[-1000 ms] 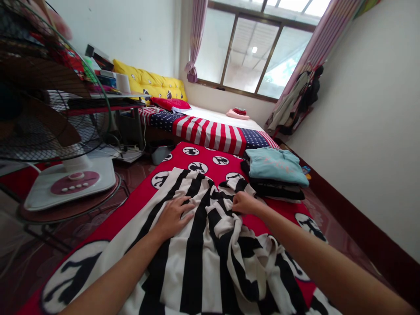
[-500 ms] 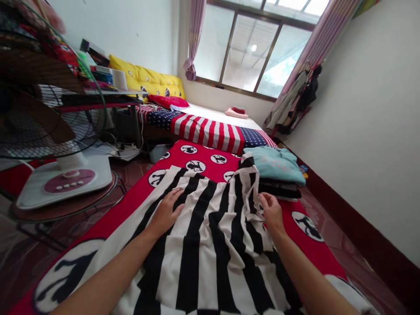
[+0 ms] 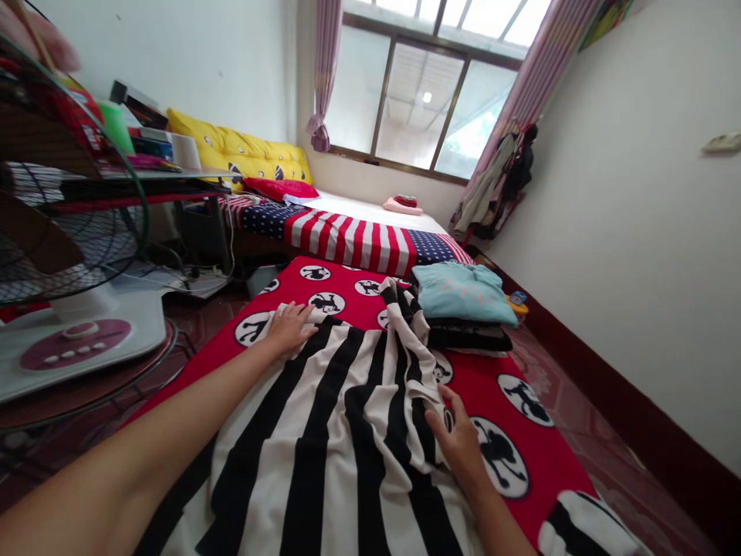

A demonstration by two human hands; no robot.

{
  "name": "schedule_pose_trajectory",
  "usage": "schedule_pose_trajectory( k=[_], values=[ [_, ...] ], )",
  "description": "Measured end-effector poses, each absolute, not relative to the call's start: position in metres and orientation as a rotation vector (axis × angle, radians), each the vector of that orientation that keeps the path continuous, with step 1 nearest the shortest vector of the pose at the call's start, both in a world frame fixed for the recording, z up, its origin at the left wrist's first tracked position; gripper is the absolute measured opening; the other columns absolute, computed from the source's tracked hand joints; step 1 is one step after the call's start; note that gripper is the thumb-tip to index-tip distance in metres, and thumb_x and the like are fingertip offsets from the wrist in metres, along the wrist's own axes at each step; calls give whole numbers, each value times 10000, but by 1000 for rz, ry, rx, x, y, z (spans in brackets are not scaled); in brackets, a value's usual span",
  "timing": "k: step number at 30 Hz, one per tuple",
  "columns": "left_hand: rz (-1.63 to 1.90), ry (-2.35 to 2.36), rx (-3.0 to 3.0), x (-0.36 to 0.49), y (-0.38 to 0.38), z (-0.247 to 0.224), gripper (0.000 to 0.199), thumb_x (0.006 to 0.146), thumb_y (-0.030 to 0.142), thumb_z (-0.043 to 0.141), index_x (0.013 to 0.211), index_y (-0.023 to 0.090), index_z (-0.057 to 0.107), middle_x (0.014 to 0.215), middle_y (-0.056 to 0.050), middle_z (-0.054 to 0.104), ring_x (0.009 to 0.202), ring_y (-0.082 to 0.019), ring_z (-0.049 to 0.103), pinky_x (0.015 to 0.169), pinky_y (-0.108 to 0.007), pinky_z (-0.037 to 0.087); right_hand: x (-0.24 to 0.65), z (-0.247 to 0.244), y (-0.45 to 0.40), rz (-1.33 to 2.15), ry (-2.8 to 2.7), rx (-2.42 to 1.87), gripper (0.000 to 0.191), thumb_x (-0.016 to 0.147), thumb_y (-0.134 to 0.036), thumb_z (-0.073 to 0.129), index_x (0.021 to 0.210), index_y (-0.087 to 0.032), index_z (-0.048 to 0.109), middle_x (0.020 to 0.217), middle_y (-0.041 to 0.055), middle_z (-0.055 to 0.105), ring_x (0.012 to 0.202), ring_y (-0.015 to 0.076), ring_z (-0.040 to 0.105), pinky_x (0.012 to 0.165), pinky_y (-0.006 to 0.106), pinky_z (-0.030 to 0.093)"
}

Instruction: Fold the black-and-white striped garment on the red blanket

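A black-and-white striped garment (image 3: pixel 341 409) is spread, wrinkled, over a red cloth with round cat-figure prints (image 3: pixel 509 455). My left hand (image 3: pixel 289 330) lies flat on the garment's far left corner, fingers stretched out. At the garment's right edge is my right hand (image 3: pixel 457 436), its thumb and fingers apart and touching the fabric. A narrow sleeve-like part (image 3: pixel 405 320) lies bunched along the right side, its far end near a pile of folded clothes. On top of that pile is a light blue garment (image 3: pixel 463 292), with dark folded clothes (image 3: pixel 468 336) under it.
Left of the red surface, a fan (image 3: pixel 75 340) stands on a round stool (image 3: pixel 144 378), near a cluttered desk (image 3: pixel 167 181). A bed with a flag-patterned cover (image 3: pixel 353 239) is beyond. Clothes hang at the right wall (image 3: pixel 625 193). Another striped piece (image 3: pixel 584 525) lies at lower right.
My left hand has moved outward to the garment's far left corner. My right hand has come nearer and its pinch has opened. The sleeve-like part now lies further left, bunched inward.
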State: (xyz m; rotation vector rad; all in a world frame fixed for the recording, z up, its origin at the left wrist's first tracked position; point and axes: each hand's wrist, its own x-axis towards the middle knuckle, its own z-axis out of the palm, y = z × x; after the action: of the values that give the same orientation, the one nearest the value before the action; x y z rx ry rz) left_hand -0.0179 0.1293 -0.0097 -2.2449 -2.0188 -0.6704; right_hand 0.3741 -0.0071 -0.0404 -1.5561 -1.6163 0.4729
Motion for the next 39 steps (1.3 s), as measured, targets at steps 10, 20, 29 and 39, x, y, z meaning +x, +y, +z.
schedule_pose_trajectory(
  k=[10,20,29,39],
  values=[
    [-477,-2007,-2140,-38,162,41,249,856,302,518,996,144,651,1019,-125,677,942,-271,622,810,-374,430,366,-38,-13,350,-1636,-1646,574,828,-548,543,1276,-191,512,873,66,702,732,236,656,665,336,484],
    [-858,-1919,-2035,-2,139,33,269,895,265,452,990,128,663,1125,-166,580,1154,-344,502,986,-521,355,373,-28,-14,588,-1654,-1490,399,915,-507,424,1015,-181,633,687,14,631,624,169,573,585,263,399],
    [-1111,-1572,-2609,77,-11,-27,402,920,296,499,1315,245,445,1388,-105,432,1304,-269,411,1094,-466,359,377,-20,-19,686,-1775,-1402,386,891,-499,465,945,-176,668,868,47,690,805,197,617,730,281,445],
    [-1126,-1707,-2400,60,-43,-30,596,919,330,511,1458,250,270,1576,-128,150,1453,-325,152,1137,-556,265,412,38,-39,929,-1697,-1618,333,682,-459,700,892,-201,719,834,43,723,778,241,654,706,324,502]
  ],
)
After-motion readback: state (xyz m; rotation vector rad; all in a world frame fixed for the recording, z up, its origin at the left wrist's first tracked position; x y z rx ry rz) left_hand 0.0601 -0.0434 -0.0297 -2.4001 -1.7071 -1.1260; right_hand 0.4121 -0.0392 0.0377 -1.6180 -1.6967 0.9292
